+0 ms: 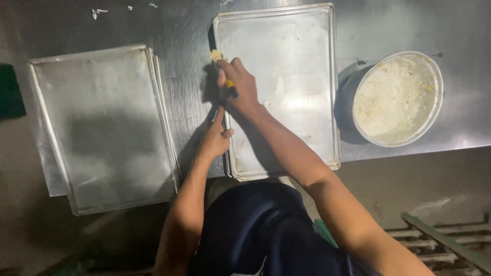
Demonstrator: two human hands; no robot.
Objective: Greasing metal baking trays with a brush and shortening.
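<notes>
a: head view — how far along is the scraping?
b: the middle tray (302, 76) looks mostly bare, with only a yellowish clump on the scraper (223, 71) at its left rim; the left tray (102, 122) looks bare too, and the bowl (396, 97) holds pale mixture.
a: and the hands?
b: the right hand (238, 87) is closed around the scraper's handle; the left hand (215, 138) steadies the tray's left edge, fingers loosely curled.

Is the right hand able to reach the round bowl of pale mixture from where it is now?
Probably yes. The right hand holds a small tool at the middle tray's left rim; only bare tray lies between it and the bowl.
</notes>
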